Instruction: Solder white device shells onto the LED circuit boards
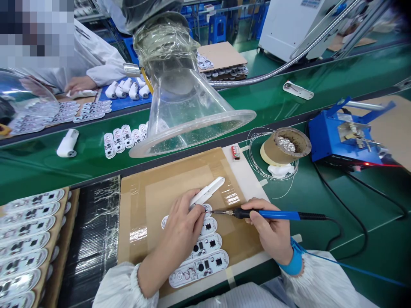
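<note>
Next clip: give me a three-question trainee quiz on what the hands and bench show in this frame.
1. True or false: the right hand holds a blue-handled soldering iron.
2. What does the left hand hold over the white circuit boards? A) white plastic tweezers B) pliers C) a brush
3. Fill in: the iron's tip meets the top board under a clear funnel-shaped ____ hood.

Key: 1 true. 2 A, the white plastic tweezers. 3 fume extraction.
</note>
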`<state>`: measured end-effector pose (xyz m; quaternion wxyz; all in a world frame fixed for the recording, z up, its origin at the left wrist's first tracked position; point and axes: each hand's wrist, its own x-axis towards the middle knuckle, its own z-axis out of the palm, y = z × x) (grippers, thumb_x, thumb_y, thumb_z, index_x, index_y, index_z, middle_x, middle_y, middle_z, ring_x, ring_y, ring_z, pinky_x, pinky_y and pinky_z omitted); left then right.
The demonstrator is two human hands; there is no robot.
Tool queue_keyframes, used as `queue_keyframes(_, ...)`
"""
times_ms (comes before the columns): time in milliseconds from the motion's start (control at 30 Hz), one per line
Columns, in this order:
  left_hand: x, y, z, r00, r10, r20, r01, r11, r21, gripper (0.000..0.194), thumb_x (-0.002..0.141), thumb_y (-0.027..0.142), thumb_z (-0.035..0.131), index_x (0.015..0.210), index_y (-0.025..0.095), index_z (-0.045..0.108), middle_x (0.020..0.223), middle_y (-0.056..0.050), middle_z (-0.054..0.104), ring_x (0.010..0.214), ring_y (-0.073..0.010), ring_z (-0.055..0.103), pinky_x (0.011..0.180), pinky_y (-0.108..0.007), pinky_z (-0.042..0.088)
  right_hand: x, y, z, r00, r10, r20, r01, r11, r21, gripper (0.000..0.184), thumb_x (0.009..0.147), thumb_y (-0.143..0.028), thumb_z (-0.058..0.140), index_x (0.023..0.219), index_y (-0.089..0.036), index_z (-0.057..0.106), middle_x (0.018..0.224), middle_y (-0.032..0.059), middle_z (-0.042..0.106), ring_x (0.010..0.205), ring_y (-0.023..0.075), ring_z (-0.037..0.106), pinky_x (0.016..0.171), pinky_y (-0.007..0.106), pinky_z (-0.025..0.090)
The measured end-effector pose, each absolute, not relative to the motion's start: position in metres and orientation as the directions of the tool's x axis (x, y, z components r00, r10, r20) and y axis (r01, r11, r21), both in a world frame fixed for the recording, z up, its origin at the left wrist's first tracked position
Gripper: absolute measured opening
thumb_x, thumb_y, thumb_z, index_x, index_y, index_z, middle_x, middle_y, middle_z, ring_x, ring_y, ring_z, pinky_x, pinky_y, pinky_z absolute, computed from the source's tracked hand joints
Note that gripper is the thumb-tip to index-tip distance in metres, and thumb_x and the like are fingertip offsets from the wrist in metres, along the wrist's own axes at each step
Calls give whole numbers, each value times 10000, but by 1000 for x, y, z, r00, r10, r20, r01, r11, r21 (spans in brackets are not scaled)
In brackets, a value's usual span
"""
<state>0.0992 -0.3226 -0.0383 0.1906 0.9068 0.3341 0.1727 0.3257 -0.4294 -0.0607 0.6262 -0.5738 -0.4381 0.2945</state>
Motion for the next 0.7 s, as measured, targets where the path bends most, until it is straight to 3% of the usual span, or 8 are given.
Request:
queue_keyframes(267,99,-321,-38,722,665,193,553,-721,418,165,1089,168,508,981,214,624,1461,-119,566,1264,-306,615,1007,-526,590,332,-429,-66,539,829,150,-9,184,-983,147,1017,-286,681,989,-240,818,819,44,736,634,173,654,560,285,527)
queue_keyframes(500,96,-316,-41,716,650,255,536,-746,396,189,1072,180,514,936,225,636,1407,-105,624,1189,-306,633,967,-526,572,418,-402,-48,848,503,165,-75,422,-903,188,890,-340,691,902,-189,802,654,21,640,570,178,612,539,323,507)
queue_keyframes(633,96,-315,-39,716,653,248,534,-741,407,170,1059,154,530,952,232,637,1417,-99,623,1197,-304,633,965,-529,580,481,-397,-48,910,414,15,-196,461,-865,154,799,-346,730,755,-199,746,614,20,566,580,157,559,523,341,462)
queue_keyframes(700,94,-316,-34,719,661,216,542,-727,421,170,1043,121,537,975,233,645,1428,-96,622,1215,-301,633,981,-534,586,500,-398,-54,897,439,-55,-253,406,-878,76,767,-238,756,754,-165,774,640,63,597,603,171,605,527,383,438)
